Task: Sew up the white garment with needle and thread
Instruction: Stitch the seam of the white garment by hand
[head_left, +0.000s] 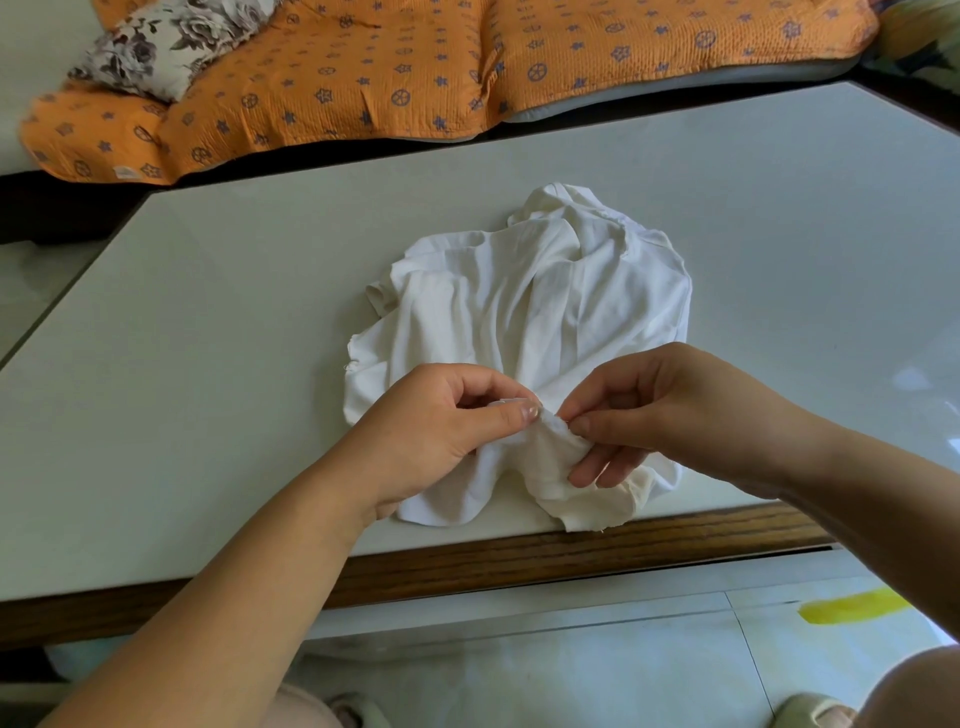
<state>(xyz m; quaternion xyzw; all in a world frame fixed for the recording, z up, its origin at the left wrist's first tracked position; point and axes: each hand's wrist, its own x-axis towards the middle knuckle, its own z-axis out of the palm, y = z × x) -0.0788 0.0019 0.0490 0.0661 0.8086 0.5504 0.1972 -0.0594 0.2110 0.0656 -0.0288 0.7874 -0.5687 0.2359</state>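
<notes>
Pinching here: left hand and right hand are both clamped, thumb vs forefinger, on one small fold of the white garment, tips nearly touching. Needle & thread: can't see either. Risk, imo: a pricked fingertip w/ pads so close, or slack cloth slipping so the stitch wanders. Garment lies bunched on the table, long axis running from the hands straight away, near end under the wrists.

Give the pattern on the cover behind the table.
Orange quilted cover with bluish-purple stars and spoked circles; head view, top of frame.
</notes>
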